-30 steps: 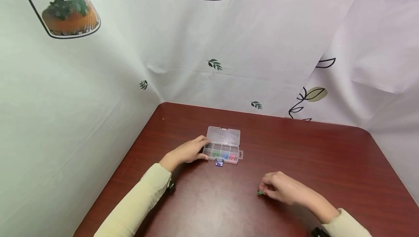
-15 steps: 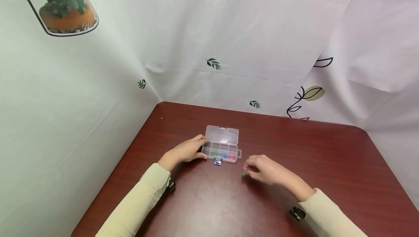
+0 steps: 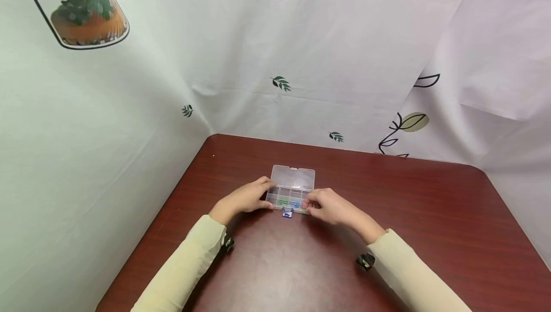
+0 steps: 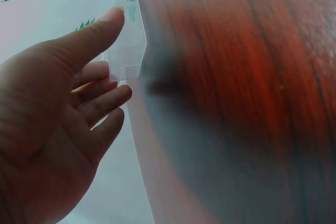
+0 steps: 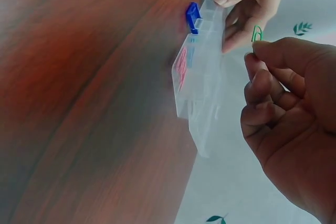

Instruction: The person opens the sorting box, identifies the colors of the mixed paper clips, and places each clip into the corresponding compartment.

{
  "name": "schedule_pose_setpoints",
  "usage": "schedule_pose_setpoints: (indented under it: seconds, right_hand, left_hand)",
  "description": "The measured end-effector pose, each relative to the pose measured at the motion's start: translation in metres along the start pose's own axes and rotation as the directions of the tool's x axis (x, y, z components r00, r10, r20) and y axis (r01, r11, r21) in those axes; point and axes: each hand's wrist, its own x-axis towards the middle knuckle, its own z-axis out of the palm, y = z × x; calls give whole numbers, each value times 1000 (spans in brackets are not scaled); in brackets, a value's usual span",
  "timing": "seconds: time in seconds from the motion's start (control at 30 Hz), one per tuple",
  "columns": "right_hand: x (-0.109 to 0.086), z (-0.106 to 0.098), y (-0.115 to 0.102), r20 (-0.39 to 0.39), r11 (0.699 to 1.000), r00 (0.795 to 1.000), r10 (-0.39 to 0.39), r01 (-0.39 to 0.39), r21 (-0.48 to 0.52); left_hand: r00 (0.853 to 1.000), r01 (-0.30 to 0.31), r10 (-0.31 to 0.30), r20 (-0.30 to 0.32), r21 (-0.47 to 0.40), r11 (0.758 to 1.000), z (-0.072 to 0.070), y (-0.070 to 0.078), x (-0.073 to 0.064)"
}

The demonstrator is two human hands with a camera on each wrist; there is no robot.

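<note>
A clear plastic compartment box (image 3: pixel 296 195) lies on the table, its lid (image 3: pixel 292 177) folded back away from me. My left hand (image 3: pixel 247 198) holds its left end, thumb at the front wall and fingers behind. Between thumb and forefinger my right hand (image 3: pixel 329 205) pinches a green paper clip (image 5: pixel 256 33), above the box's right end. Green clips (image 3: pixel 282 201) and blue clips (image 3: pixel 294 204) lie in separate front compartments. Pink clips (image 5: pixel 181 69) show through the wall in the right wrist view; in the head view my right fingers mostly cover them.
A blue latch (image 3: pixel 287 213) sticks out from the box's front edge. The reddish-brown wooden table (image 3: pixel 267 264) ends at a white printed cloth (image 3: pixel 344 63) behind and at the left. Dark wrist devices (image 3: pixel 366 261) sit below both sleeves.
My right hand has moved left and away from me, from the bare table to the box's right end, carrying the green paper clip. The left hand stays on the box.
</note>
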Motion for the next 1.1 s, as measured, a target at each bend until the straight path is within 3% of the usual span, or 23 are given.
schedule_pose_setpoints:
  seconds: [0.23,0.6,0.87,1.1]
  right_hand:
    - [23,6,-3,2,997,998,64,-64,39]
    - [50,22,-1,10,996,997,82,-82,25]
    - [62,24,-3,29,993,993,115,-116,29]
    - [61,21,1,22,992,993,114,-115,44]
  left_hand:
    - [1000,-22,22,-14,-9,1000,0,-1,-1]
    - [1000,-21,21,-11,-14,1000,2,-3,0]
    - [1000,-9,9,1,-20,1000,2,-4,0]
    - [1000,-18,18,-5,-48,999,2,-6,1]
